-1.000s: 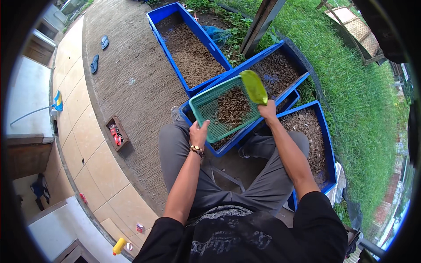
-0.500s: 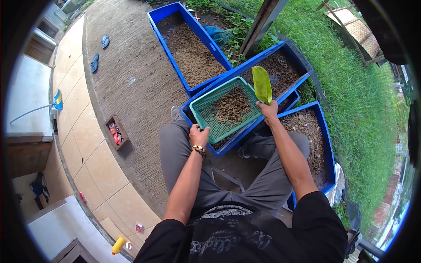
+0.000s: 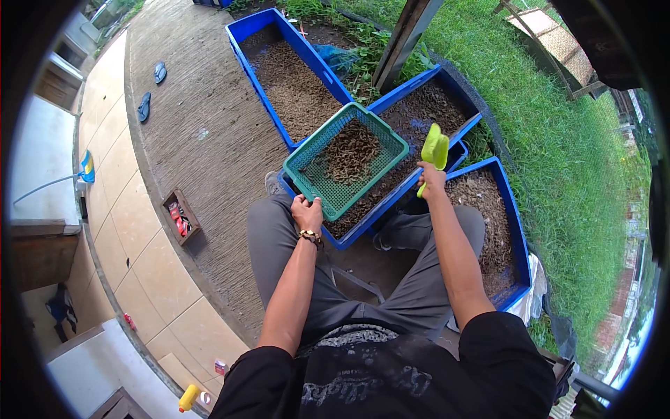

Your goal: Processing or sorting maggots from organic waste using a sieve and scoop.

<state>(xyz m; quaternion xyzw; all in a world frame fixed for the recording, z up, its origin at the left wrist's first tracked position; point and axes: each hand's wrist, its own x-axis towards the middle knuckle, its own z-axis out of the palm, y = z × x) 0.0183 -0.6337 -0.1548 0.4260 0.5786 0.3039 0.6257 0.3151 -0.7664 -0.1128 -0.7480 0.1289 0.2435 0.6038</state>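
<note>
My left hand grips the near left corner of a green mesh basket, fingers closed over its rim. A heap of small brown, elongated pieces, perhaps larvae, lies on the mesh. The basket is over the left part of a long blue tray holding dark, crumbly material; its far corner overlaps the edge of the far tray. In my right hand is the handle of a yellow-green scoop, held above the blue tray's right part. Whether anything lies in the scoop I cannot tell.
A second blue tray with tan-brown grains stands beyond, and another stands by my right knee. A post rises behind the trays. Left on the concrete are a small wooden box and two sandals. Grass borders the right.
The green basket has shifted left and away from me and turned, with my left hand still on its corner. My right hand has turned the scoop and moved it slightly off the basket's right side.
</note>
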